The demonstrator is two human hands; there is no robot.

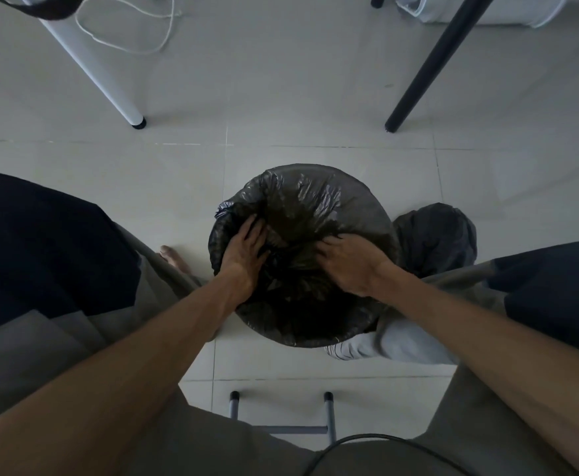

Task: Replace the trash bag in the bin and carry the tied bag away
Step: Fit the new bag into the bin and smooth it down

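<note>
**Fitting the fresh liner while the old bag waits**

Sitting over the bin [303,255], the person works both hands inside its mouth. Nearest, a stool's metal legs [329,417] stand on the floor just short of the bin. The left hand [245,254] lies spread, fingers flat against the new black bag [301,201] at the bin's left inner wall. The right hand [348,261] curls its fingers into the plastic at the bin's right side, bunching it. The liner already drapes over the rim; pressing it down seems nearly finished. Just beyond the bin's right side sits the old tied bag [435,235], not yet carried away. Farther past the bin stand a white table leg [109,87] and a black leg [432,70].
</note>
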